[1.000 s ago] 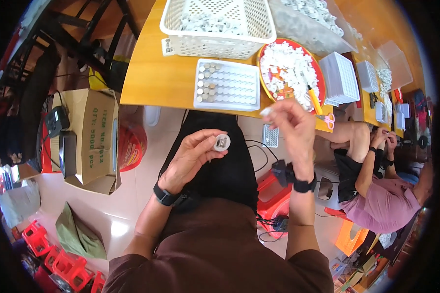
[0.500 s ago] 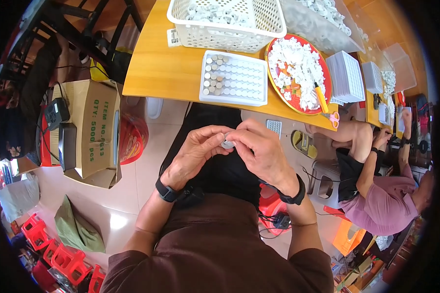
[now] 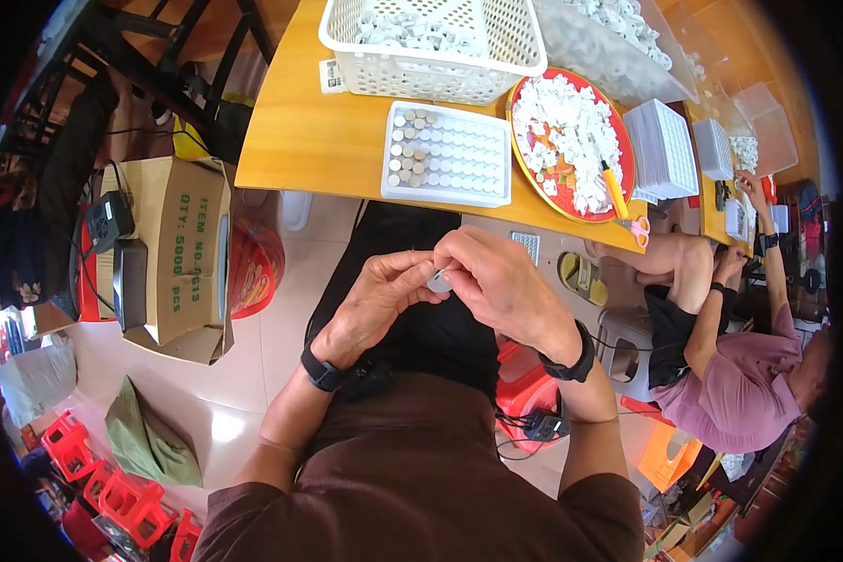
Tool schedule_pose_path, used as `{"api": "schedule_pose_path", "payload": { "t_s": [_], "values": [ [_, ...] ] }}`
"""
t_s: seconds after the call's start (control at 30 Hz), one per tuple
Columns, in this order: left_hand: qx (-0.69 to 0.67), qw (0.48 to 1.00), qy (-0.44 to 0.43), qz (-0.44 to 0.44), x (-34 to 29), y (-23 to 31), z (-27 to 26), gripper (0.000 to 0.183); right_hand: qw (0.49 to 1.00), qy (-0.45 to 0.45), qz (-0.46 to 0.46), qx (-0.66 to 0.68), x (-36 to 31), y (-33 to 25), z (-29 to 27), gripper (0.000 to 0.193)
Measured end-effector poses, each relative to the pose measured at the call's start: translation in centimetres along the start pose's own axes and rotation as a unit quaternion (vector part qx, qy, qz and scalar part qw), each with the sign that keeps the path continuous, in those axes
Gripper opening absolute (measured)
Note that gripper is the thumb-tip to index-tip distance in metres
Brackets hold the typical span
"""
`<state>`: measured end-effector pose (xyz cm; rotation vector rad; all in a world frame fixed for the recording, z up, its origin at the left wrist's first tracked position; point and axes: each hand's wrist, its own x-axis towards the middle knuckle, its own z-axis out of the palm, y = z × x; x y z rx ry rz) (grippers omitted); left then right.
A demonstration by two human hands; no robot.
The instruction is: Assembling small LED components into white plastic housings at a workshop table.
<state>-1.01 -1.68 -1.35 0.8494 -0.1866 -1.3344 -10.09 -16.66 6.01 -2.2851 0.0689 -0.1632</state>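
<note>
Above my lap, in front of the table edge, my left hand (image 3: 377, 302) pinches a small round white plastic piece (image 3: 439, 281) between thumb and fingers. My right hand (image 3: 508, 281) is closed over the same piece, thumb and fingertips on it; whether they hold another tiny part is hidden. Beyond them on the table lies a white tray (image 3: 459, 198) with rows of round pockets. Several coin-like metal discs (image 3: 406, 150) sit in its left part. To its right, a red and gold plate (image 3: 628, 150) bears a heap of small white parts (image 3: 571, 126).
A white perforated basket (image 3: 431, 82) of white parts stands on the wooden table (image 3: 290, 131). An orange-handled tool (image 3: 614, 190), pink scissors (image 3: 640, 230) and stacked trays (image 3: 662, 150) are at right. A cardboard box (image 3: 173, 253) stands left; a co-worker (image 3: 735, 384) sits at right.
My right hand has turned slightly, its knuckles rolling over the round piece, and its wrist has shifted right. The piece is tilted differently. The co-worker's far arm has reached farther over their table.
</note>
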Motion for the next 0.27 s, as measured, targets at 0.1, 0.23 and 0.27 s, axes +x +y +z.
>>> {"api": "schedule_pose_path", "payload": {
  "t_s": [0.1, 0.23, 0.27],
  "values": [
    [-0.002, 1.0, 0.004, -0.001, -0.1, 0.1, 0.2, 0.027, 1.0, 0.017, 0.013, -0.013, -0.4, -0.4, 0.7, 0.021],
    [0.01, 1.0, 0.018, 0.011, -0.1, -0.2, 0.0, 0.027, 0.996, 0.063, 0.002, -0.067, -1.3, -0.4, 2.0, 0.026],
    [0.008, 1.0, 0.013, 0.015, -0.1, -0.1, 0.0, 0.027, 0.995, 0.071, 0.004, -0.074, -1.6, -0.2, 2.3, 0.028]
  ]
}}
